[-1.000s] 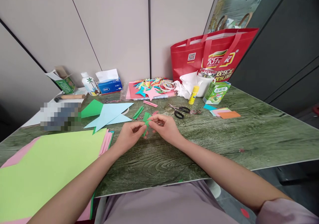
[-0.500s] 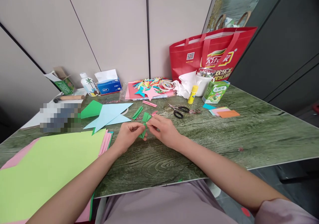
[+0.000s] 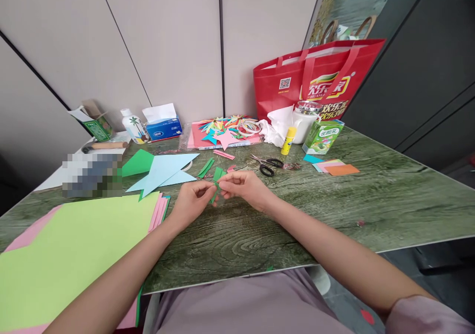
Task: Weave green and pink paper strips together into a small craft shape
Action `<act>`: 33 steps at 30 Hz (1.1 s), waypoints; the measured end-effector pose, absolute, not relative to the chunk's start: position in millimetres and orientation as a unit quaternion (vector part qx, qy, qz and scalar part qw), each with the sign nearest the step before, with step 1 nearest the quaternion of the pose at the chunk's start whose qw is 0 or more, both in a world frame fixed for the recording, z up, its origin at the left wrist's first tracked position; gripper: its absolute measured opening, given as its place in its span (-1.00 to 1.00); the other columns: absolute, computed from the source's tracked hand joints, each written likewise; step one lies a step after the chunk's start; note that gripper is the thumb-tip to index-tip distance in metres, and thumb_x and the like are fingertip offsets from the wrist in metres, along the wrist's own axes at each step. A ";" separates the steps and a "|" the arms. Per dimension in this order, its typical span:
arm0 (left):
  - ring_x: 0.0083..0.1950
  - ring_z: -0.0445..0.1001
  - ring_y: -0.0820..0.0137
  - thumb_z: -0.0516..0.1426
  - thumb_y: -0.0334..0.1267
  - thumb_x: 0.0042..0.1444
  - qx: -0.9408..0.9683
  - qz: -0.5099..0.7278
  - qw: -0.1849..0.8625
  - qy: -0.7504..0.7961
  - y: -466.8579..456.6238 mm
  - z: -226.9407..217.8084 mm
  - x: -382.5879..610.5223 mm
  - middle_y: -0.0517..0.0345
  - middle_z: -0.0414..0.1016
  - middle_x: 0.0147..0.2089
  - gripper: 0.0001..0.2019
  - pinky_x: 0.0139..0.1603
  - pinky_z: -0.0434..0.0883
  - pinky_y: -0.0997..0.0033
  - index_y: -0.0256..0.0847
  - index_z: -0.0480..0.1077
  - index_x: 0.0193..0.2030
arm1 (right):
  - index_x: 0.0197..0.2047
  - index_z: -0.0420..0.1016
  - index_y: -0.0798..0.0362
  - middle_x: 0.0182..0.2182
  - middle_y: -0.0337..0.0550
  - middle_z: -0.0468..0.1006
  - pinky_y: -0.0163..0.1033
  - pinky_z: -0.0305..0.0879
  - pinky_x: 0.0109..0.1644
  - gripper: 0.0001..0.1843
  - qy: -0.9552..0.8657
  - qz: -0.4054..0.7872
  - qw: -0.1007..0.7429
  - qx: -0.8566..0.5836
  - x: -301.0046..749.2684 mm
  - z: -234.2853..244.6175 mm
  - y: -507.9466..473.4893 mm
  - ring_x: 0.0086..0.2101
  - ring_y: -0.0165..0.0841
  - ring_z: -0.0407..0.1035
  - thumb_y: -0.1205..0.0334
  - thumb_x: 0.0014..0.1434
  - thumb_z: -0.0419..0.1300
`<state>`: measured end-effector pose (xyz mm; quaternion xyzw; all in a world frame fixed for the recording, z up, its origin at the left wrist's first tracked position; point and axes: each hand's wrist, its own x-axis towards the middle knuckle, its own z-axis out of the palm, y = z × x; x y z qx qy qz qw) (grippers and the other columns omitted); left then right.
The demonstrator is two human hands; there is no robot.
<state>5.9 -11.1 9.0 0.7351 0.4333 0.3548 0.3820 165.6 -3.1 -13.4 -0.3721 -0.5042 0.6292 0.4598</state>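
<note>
Between my two hands is a small piece of folded green paper [image 3: 218, 173], partly covered by the fingers. My left hand [image 3: 193, 200] pinches it from the left, thumb on top. From the right, my right hand [image 3: 245, 188] closes thumb and forefinger on the same piece. Just beyond lie folded green paper strips [image 3: 206, 167] and a folded pink paper strip [image 3: 223, 155]. Black-handled scissors [image 3: 267, 167] rest to the right of these, blades pointing left. Large light blue paper pieces [image 3: 163, 170] lie to the left, partly over green paper [image 3: 137, 163].
A stack of coloured paper [image 3: 85, 245] covers the table's left front. Along the back stand a bottle [image 3: 134, 127], tissue pack [image 3: 162, 128], coloured paper stars [image 3: 227, 138], glue stick [image 3: 288, 141], white mug [image 3: 305, 126], green carton [image 3: 324, 137] and red bag [image 3: 282, 99]. Small paper sheets [image 3: 343, 169] lie right.
My right hand's fingers have shifted and flattened slightly on the green paper, which now shows less below the left thumb. The camera view has moved a little.
</note>
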 end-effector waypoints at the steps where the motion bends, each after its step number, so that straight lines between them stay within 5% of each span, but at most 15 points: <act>1: -0.56 0.40 0.44 0.08 -0.22 0.01 0.732 0.355 0.387 0.434 -11.4 8.6 5.8 0.21 0.44 -0.63 -0.76 -0.47 0.33 0.50 -0.25 0.43 -0.59 | -0.43 0.49 0.12 -0.60 -0.29 0.49 -0.33 0.35 -0.38 -0.69 -0.498 0.641 0.450 -0.373 166.3 -12.6 -3.2 -0.55 -0.49 0.37 0.08 -0.22 0.34; 10: -0.55 0.45 0.42 0.16 -0.14 -0.05 0.663 0.387 0.476 0.428 -13.1 7.5 4.7 0.14 0.51 -0.51 -0.79 -0.45 0.39 0.42 -0.28 0.41 -0.44 | -0.46 0.52 0.14 -0.58 -0.25 0.54 -0.39 0.33 -0.41 -0.72 -0.476 0.666 0.442 -0.365 169.8 -14.0 -1.5 -0.57 -0.54 0.36 0.15 -0.24 0.38; 33: -0.57 0.44 0.46 0.14 -0.26 -0.01 0.651 0.393 0.509 0.403 -11.5 4.2 4.0 0.19 0.49 -0.53 -0.85 -0.44 0.36 0.44 -0.27 0.38 -0.51 | -0.48 0.53 0.15 -0.62 -0.25 0.52 -0.41 0.29 -0.45 -0.75 -0.455 0.674 0.446 -0.375 168.0 -13.4 -3.8 -0.60 -0.56 0.32 0.22 -0.27 0.40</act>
